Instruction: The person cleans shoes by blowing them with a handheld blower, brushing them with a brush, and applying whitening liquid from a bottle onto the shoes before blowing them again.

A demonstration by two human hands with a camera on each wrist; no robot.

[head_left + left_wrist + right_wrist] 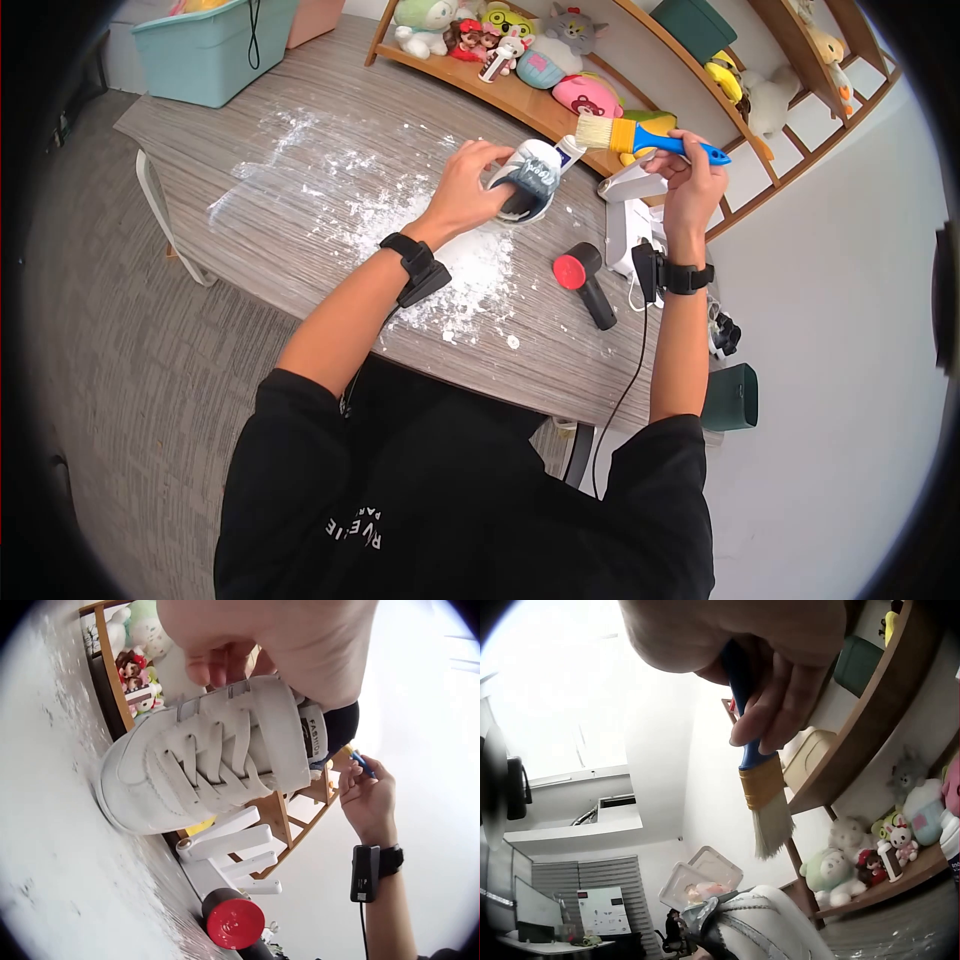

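Observation:
My left hand grips a white lace-up sneaker near its ankle opening, tilted toe-down over the powdered table. In the left wrist view the laces, strap and tongue label of the sneaker show, with the fingers on its far side partly hidden. My right hand holds a paintbrush by its blue handle, up and to the right of the shoe. Its cream bristles point left, beyond a yellow band. The right wrist view has the brush just above the sneaker, bristles apart from it.
White powder lies scattered over the wood-grain table. A black handheld device with a red round face lies right of it. Behind stand a white router, a white bottle and a shelf of plush toys. A teal bin sits back left.

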